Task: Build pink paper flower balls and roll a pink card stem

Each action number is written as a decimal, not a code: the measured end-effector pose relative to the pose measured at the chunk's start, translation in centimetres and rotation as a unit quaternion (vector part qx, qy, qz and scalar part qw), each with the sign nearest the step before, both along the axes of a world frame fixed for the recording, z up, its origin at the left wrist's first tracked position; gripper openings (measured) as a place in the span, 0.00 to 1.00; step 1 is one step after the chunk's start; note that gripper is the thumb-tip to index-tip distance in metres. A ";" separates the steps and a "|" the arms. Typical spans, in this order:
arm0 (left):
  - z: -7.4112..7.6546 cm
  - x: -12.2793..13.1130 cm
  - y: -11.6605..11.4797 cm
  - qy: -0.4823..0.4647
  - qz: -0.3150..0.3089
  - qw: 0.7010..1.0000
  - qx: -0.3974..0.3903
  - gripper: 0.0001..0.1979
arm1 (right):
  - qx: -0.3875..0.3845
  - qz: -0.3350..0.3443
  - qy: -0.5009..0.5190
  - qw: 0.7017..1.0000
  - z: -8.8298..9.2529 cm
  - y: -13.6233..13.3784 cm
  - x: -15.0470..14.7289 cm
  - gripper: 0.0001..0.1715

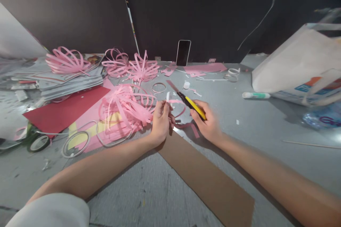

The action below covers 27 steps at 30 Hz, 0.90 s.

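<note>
My right hand point(206, 120) is closed around a yellow and black utility knife point(195, 107), its long blade slid out and pointing up to the left. My left hand point(161, 122) is closed with the fingers pinched on pink paper strips point(181, 108); some strips curl out on its right side, beside the knife. Against its left side lies a large bunch of looped pink strips point(124, 104). Beneath the left hand runs a long brown cardboard piece point(207, 177). The inside of the left hand's grip is hidden.
Pink strip flowers point(144, 67) sit at the back, another point(68, 62) on stacked papers point(71, 87). A phone point(183, 53) leans on the dark wall. Tape rolls point(38, 143), red paper point(66, 110), a capped marker point(256, 95) and a white bag point(287, 64) lie around.
</note>
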<state>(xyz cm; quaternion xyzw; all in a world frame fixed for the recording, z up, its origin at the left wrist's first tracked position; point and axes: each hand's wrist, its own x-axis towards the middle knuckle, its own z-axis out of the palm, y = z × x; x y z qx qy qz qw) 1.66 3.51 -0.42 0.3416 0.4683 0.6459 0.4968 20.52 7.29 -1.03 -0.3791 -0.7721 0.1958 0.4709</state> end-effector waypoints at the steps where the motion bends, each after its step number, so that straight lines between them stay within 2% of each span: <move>1: 0.0 0.0 -0.1 0.003 -0.006 1.000 -0.003 0.15 | 0.004 -0.019 0.022 1.000 0.1 0.1 0.0 0.19; 5: -0.1 0.0 -0.2 0.015 -0.028 0.999 -0.005 0.18 | -0.008 -0.045 0.049 0.998 0.8 0.4 0.0 0.17; 8: -0.3 0.1 0.0 0.005 -0.013 1.000 0.012 0.20 | -0.022 -0.017 0.029 0.999 1.0 0.2 -0.1 0.17; 11: -0.4 0.3 0.2 -0.012 0.014 1.000 0.012 0.21 | -0.003 0.016 0.000 1.000 1.1 -0.1 -0.3 0.15; 27: -1.0 0.0 0.5 -0.026 0.017 1.000 0.003 0.19 | 0.020 0.014 -0.024 0.999 0.9 -0.3 -0.5 0.14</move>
